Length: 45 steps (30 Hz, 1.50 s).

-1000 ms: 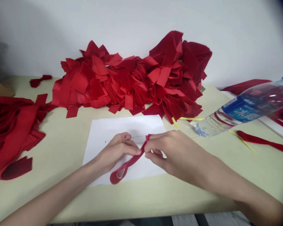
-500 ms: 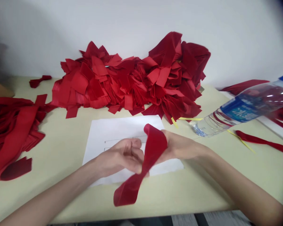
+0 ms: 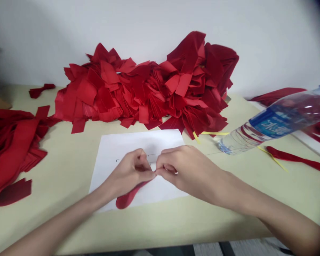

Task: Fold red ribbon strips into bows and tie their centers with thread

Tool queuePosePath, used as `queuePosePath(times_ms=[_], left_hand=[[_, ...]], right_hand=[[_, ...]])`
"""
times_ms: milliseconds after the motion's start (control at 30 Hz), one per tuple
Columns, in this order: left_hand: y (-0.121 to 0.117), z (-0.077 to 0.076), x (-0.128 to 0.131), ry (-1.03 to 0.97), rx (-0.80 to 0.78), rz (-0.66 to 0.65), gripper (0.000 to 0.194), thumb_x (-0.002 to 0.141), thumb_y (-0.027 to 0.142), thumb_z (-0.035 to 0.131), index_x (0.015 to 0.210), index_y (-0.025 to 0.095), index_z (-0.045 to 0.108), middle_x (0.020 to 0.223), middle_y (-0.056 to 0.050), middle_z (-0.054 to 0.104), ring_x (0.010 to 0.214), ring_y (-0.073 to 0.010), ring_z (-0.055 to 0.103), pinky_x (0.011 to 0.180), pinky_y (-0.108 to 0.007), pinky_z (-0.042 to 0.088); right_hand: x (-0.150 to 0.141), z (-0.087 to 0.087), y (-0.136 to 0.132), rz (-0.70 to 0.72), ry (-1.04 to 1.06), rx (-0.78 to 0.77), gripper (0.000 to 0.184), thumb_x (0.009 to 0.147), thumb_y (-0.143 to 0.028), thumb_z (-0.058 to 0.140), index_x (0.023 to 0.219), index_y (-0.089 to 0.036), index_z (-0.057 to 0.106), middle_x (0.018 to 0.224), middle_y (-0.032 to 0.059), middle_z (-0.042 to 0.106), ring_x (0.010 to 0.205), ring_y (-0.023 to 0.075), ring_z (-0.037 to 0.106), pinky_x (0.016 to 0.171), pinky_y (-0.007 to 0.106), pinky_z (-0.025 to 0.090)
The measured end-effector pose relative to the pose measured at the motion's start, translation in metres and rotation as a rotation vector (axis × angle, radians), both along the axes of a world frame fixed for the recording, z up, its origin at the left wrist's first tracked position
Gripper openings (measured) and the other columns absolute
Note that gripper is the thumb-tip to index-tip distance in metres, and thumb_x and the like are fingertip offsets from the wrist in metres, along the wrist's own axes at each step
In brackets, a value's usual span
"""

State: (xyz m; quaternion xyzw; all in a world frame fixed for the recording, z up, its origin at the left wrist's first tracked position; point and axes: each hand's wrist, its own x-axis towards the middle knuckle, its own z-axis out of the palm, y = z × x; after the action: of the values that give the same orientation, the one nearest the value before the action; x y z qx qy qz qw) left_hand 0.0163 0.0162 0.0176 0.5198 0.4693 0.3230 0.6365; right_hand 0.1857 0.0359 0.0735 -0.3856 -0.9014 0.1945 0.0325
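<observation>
Red velvet ribbon strip point(image 3: 130, 194) curves out below both hands over a white paper sheet point(image 3: 154, 140); its upper end disappears into the fingers, so I can't make out the fold. My left hand point(image 3: 129, 174) and right hand point(image 3: 188, 170) pinch it, narrow and touching. A heap of red fabric strips point(image 3: 13, 142) lies far left, a larger red pile point(image 3: 144, 92) upper centre, and a clear plastic water bottle point(image 3: 277, 122) right, cut off by the frame.

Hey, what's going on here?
A person is pinching a red fabric strip with their left hand and right hand, above a white paper sheet on a pale table. Behind the sheet sits a large heap of red fabric pieces, and a clear plastic water bottle lies tilted to the right.
</observation>
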Motion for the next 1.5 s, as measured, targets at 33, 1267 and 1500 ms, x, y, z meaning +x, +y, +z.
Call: queuePosePath(times_ms=[33,1267,1500], left_hand=[[0.002,0.001,-0.001,-0.020,-0.007,0.053,0.034,0.064,0.010,0.060,0.064,0.021,0.028,0.053,0.007,0.050,0.048,-0.0082,0.040,0.049,-0.022,0.030],[-0.014,-0.006,0.012,0.269,0.090,-0.258,0.023,0.065,0.011,0.057,0.078,0.021,0.041,0.067,0.002,0.061,0.062,-0.0158,0.057,0.057,-0.027,0.038],[-0.004,-0.009,0.013,0.274,0.192,0.121,0.028,0.066,0.012,0.057,0.070,0.022,0.032,0.057,0.006,0.055,0.055,-0.0133,0.051,0.057,-0.027,0.039]], right_hand=[[0.000,0.000,-0.003,-0.033,-0.002,0.076,0.020,0.080,-0.015,0.049,0.067,-0.016,0.064,0.064,-0.0001,0.061,0.056,0.0088,0.047,0.056,0.024,0.029],[0.018,-0.016,0.032,0.184,0.051,-0.617,0.008,0.073,-0.021,0.062,0.074,-0.017,0.068,0.061,-0.0032,0.061,0.054,0.0063,0.051,0.051,0.018,0.035],[0.005,-0.006,-0.002,0.027,-0.094,0.107,0.019,0.079,-0.016,0.051,0.063,-0.016,0.060,0.062,0.0007,0.062,0.058,0.0116,0.052,0.054,0.025,0.029]])
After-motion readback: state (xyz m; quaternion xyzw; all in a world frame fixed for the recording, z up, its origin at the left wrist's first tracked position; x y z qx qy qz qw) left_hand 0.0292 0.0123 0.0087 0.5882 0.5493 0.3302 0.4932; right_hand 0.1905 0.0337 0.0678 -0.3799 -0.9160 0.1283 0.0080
